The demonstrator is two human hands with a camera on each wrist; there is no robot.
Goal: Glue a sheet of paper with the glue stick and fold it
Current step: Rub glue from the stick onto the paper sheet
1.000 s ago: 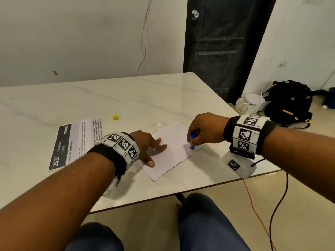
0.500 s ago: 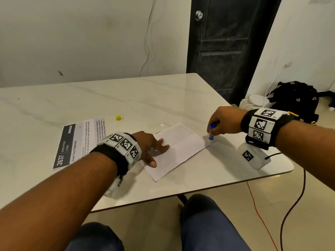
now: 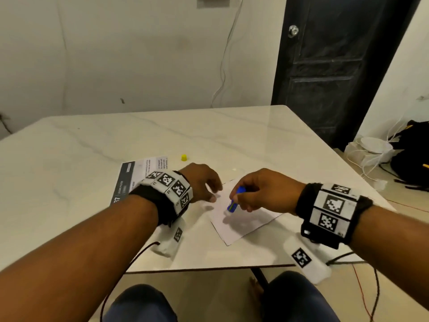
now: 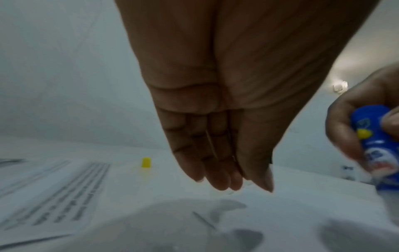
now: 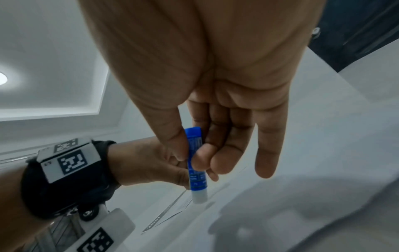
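the right hand (image 3: 260, 190) has come back from the sheet's far corner to the middle of the white paper (image 3: 241, 219), pinching the blue glue stick (image 3: 235, 202), tilted, just above it. the left hand (image 3: 202, 185) has lifted off, fingers together, holding nothing. the yellow cap (image 3: 183, 157) sits behind; the printed sheet (image 3: 132, 175) is partly hidden.

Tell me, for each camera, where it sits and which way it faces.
Head: worn on the head, facing forward and down at the table; both forearms show.
Left wrist: under the left hand, looking along its straight fingers toward the yellow cap.
Right wrist: under the right hand, looking along the fingers pinching the glue stick.
Shared: all three show the glue stick; head and left wrist share the cap.
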